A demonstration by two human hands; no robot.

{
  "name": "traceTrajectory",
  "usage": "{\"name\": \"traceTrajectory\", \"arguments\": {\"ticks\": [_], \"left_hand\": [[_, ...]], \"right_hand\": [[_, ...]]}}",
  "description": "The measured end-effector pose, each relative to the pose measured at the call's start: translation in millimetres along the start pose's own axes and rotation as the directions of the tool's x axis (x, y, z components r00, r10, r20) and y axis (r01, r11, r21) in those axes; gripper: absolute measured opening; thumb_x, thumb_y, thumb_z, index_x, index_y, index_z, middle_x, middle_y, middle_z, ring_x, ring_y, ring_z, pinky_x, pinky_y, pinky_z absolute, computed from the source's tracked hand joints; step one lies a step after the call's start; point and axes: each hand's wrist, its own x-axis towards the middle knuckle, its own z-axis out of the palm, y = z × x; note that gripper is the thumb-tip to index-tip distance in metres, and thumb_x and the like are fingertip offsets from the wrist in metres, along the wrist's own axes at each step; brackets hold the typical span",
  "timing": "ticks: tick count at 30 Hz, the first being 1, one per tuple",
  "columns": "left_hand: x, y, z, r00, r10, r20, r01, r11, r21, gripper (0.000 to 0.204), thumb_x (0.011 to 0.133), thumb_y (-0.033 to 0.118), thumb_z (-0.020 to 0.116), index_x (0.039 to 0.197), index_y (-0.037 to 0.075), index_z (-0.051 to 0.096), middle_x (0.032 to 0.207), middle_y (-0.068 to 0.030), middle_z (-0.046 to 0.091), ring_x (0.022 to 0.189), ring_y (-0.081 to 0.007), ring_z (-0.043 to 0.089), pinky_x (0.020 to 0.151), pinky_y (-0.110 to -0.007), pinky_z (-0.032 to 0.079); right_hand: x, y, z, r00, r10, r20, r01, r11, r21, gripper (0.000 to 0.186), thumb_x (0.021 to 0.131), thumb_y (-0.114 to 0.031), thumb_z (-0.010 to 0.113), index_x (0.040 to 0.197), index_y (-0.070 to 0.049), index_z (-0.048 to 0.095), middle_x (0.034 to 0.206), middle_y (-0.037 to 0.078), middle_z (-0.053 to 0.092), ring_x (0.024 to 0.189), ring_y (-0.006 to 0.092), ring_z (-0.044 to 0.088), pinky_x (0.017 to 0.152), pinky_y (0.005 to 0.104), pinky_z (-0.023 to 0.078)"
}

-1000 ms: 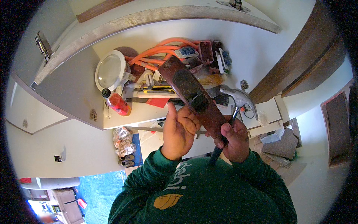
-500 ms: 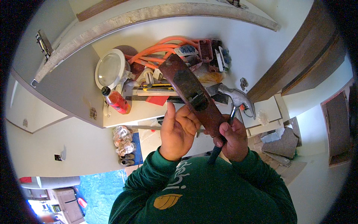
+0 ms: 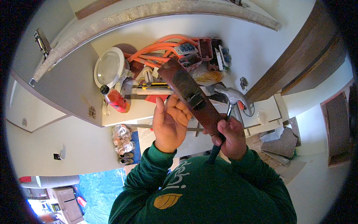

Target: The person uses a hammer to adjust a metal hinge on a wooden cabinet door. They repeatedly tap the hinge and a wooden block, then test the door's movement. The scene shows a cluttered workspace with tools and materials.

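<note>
My right hand (image 3: 234,138) is closed around the near end of a brown wooden hand plane (image 3: 209,116) and the handle of a claw hammer (image 3: 232,95). The plane slants up to the left, its throat and dark metal parts facing up. From the same fist the hammer's metal head sticks up to the right of the plane, and its dark grip points down toward my green sweater. Beside the plane's left edge, my left hand (image 3: 170,123) is open, palm up and fingers spread. Its fingertips are close to the plane's underside; I cannot tell whether they touch.
Beyond my hands, a cabinet shelf (image 3: 143,115) holds an orange hose (image 3: 156,48), a round white lamp (image 3: 110,68), a red bottle (image 3: 117,100), a yellow cutter (image 3: 154,85) and red electrical boxes (image 3: 204,49). Brown wood panels (image 3: 298,56) stand at the right.
My left hand has shifted left, slightly away from the plane, its fingers more upright. The hammer head has swung a little to the left. My right hand keeps its hold.
</note>
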Motion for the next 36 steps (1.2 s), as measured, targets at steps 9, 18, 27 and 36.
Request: {"name": "traceTrajectory", "arguments": {"ticks": [9,18,27,36], "left_hand": [[-21,17,-23,0.951,0.285,-0.116,-0.224,0.900,0.374,0.048,0.097,0.033,0.054,0.131,0.000,0.045,0.131,-0.0155,0.055,0.118,-0.0255,0.055,0.103,-0.043,0.039],[-80,50,-50,0.826,0.501,-0.258,0.014,0.440,0.898,0.036,0.083,0.029,0.074,0.103,0.006,0.055,0.092,0.0011,0.055,0.085,-0.0095,0.050,0.079,-0.024,0.040],[-129,49,-59,0.769,0.504,-0.393,0.159,0.445,0.881,0.032,0.082,0.018,0.075,0.101,0.007,0.053,0.091,-0.0002,0.056,0.085,-0.0109,0.053,0.082,-0.026,0.043],[-139,44,-62,0.794,0.483,-0.369,0.131,0.457,0.880,0.031,0.080,0.012,0.076,0.099,0.007,0.052,0.088,-0.0004,0.057,0.080,-0.0101,0.054,0.077,-0.026,0.045]], "right_hand": [[23,-6,7,0.976,0.199,0.083,-0.173,0.952,-0.252,0.046,0.094,-0.043,0.056,0.110,0.000,0.050,0.080,0.014,0.065,0.054,0.0088,0.052,0.046,0.0223,0.039],[113,-1,-54,0.912,-0.175,0.372,0.392,0.097,-0.915,0.020,0.092,-0.016,0.057,0.103,0.000,0.058,0.081,0.017,0.064,0.071,0.0300,0.064,0.063,0.0401,0.049],[182,0,-51,0.859,-0.100,0.503,0.475,-0.213,-0.854,0.013,0.087,-0.013,0.058,0.093,-0.002,0.061,0.083,0.020,0.062,0.081,0.0400,0.061,0.069,0.0491,0.048],[209,15,-63,0.874,-0.056,0.484,0.457,-0.249,-0.854,0.012,0.083,-0.015,0.059,0.084,-0.003,0.061,0.080,0.021,0.061,0.077,0.0409,0.061,0.069,0.0519,0.048]]}}
